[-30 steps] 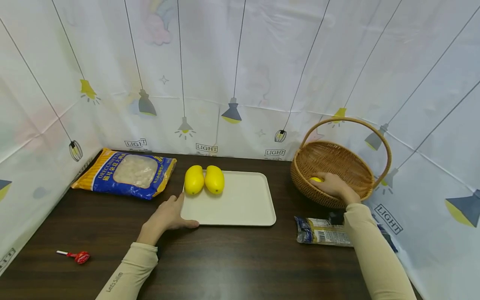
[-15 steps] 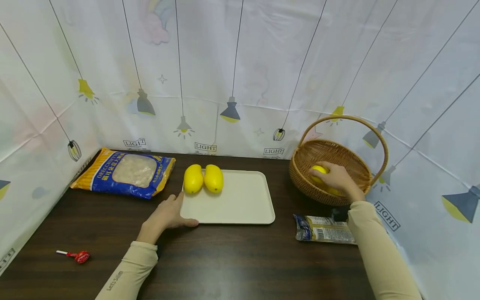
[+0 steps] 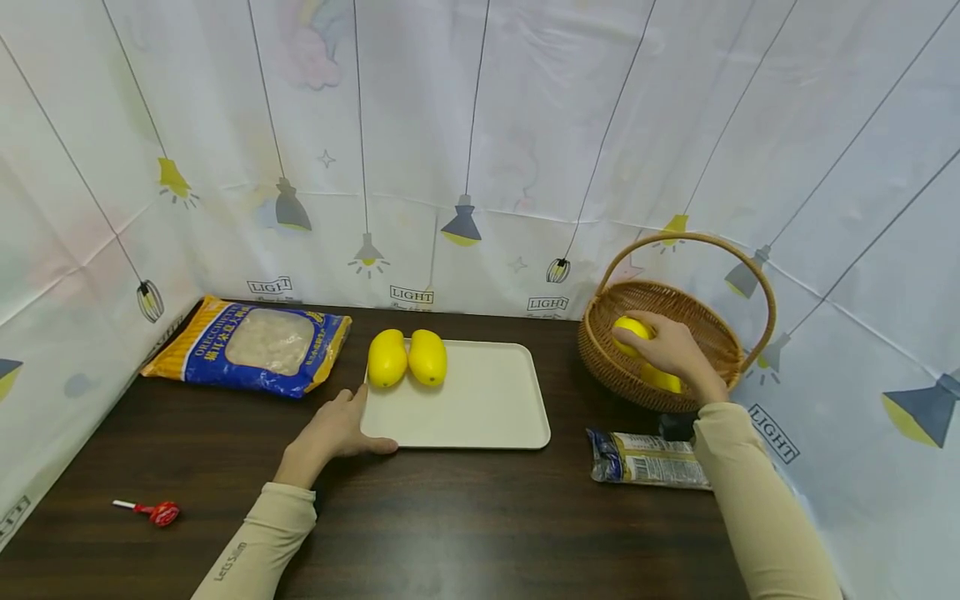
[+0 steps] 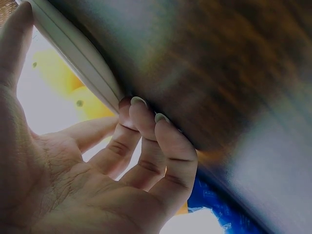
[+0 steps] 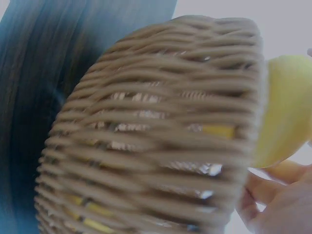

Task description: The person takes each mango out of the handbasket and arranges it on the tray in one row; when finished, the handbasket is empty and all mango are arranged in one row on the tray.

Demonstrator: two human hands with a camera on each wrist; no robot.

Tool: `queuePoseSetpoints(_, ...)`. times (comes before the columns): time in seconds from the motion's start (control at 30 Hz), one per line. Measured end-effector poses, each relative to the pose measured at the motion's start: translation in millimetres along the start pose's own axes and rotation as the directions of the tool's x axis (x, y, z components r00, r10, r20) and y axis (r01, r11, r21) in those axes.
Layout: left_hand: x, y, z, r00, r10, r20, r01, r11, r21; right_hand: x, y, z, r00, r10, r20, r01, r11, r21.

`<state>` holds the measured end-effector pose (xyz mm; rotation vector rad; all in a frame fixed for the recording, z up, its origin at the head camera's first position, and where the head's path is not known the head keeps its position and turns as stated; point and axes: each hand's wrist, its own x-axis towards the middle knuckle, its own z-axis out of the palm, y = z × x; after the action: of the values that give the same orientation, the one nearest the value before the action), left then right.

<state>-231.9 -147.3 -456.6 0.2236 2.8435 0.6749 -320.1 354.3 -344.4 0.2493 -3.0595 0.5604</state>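
My left hand grips the near left corner of a cream rectangular tray, thumb along the front edge and fingers at the left side. Two yellow mangoes lie side by side at the tray's back left. On the right, my right hand holds another yellow mango just inside the woven basket. A further mango lies lower in the basket, under the hand. In the right wrist view, the held mango shows past the wicker rim, with fingers beneath it.
A blue and orange pasta bag lies at the back left. Near the left front is a red lollipop. Another packet lies before the basket, partly under the right forearm. The basket's tall handle arches over it.
My right hand has raised the mango from lower in the basket toward its left rim, uncovering another mango below. The left hand and tray stay in place.
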Motion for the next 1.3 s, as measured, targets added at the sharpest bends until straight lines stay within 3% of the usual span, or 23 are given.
queuePoseSetpoints(0.27, -1.1, 1.5, -1.9, 1.000, 0.007, -0.004, -0.007, 1.000, -0.006, -3, -21, 0, 0.997, -0.060, -0.056, 0.062, 0.998, 0.029)
queuePoseSetpoints(0.53, -1.4, -0.2, -1.7, 1.000, 0.004, -0.002, -0.004, 1.000, -0.008, 0, -55, 15, 0.990, -0.118, -0.076, 0.124, 0.988, 0.087)
queuePoseSetpoints(1.03, 0.0, -1.9, 1.6, 1.000, 0.003, -0.002, -0.003, 1.000, -0.003, 31, -106, 76, 0.961, -0.272, -0.051, 0.276, 0.958, 0.078)
queuePoseSetpoints(1.3, 0.4, -0.7, 0.5, 1.000, 0.008, -0.011, -0.008, 1.000, -0.002, 44, -137, 113, 0.963, -0.270, 0.022, 0.264, 0.954, 0.144)
